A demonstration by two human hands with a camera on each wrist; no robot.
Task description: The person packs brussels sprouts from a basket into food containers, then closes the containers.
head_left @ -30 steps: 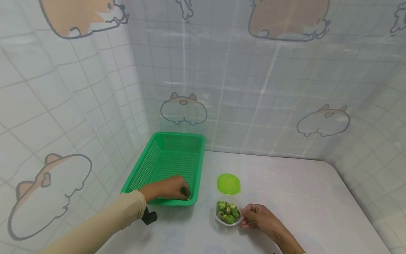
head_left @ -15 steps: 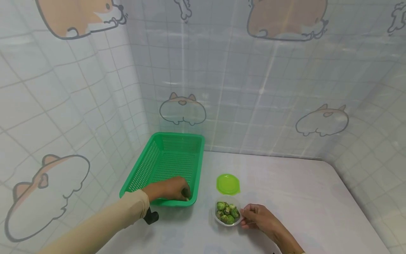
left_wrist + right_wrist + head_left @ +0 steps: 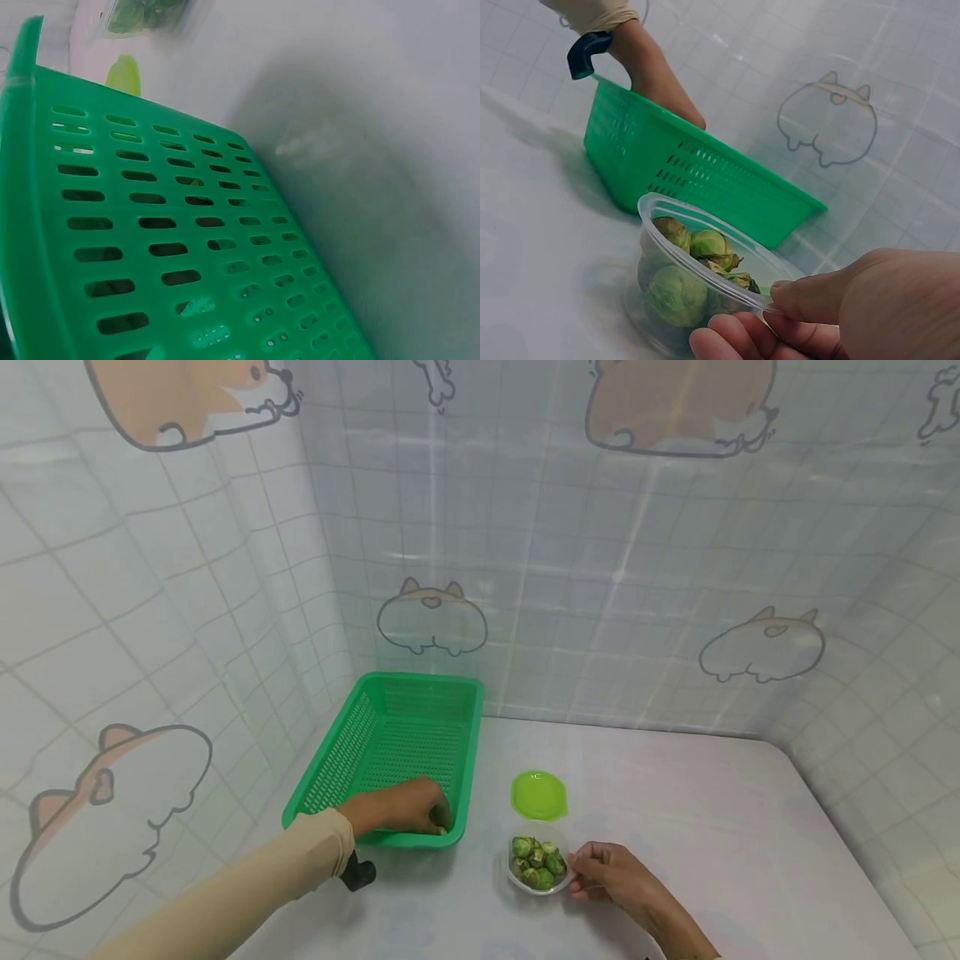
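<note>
My left hand [image 3: 412,806] reaches into the near right corner of a green perforated basket [image 3: 408,743], fingers curled down. A small pale bit of what looks like a Brussels sprout [image 3: 442,832] shows at the fingertips; the rest is hidden by the hand. The basket's slotted wall [image 3: 150,199] fills much of the left wrist view. With thumb and fingers, my right hand [image 3: 615,881] pinches the rim of a clear plastic tub [image 3: 654,232] standing on the table. Inside the tub are several Brussels sprouts [image 3: 676,296], green with some browned leaves.
A bright green lid [image 3: 538,795] lies flat just behind the tub. Patterned sheeting [image 3: 570,577] closes off the back and sides of the white table [image 3: 697,827]. A black wrist mount [image 3: 357,870] hangs under my left wrist, outside the basket.
Over the second, my left forearm has shifted slightly right at the basket's near edge. My right hand and the tub have stayed in place.
</note>
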